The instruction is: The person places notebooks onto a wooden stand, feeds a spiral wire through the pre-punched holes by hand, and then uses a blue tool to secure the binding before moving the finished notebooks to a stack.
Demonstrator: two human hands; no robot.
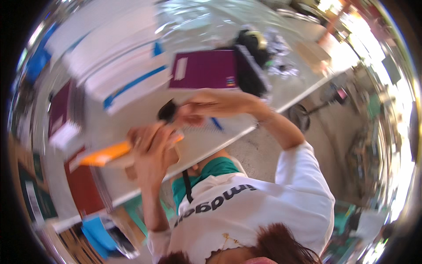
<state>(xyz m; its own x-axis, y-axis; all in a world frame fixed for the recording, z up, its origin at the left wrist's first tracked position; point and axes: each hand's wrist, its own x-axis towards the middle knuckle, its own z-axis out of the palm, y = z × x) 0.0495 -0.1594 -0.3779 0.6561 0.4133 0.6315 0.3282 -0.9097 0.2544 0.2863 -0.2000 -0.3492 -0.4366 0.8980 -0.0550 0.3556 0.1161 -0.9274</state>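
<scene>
A big pale table [228, 132] runs across the blurry picture. On it sit tall stacks of white boxes with blue bands [118, 66], a purple book [204, 69] lying flat, and a dark red book [59, 108] at the far left. Black things, too blurry to name, lie just past the purple book.

Both hands are raised above the table. The left hand [151, 154] is closed around a flat orange thing [107, 153]. It looks like a thin card or booklet, and it sticks out to the left of the fist. I think it is light and bends easily, so a soft pinch near its middle or along one edge would hold it best. Squeeze too hard and it may crease.

The right hand [198, 110] is curled, with its fingers pinched on a small black thing [167, 111] just above the left hand. That looks small and light too, perhaps a bit slippery. What it is, I cannot tell.
</scene>
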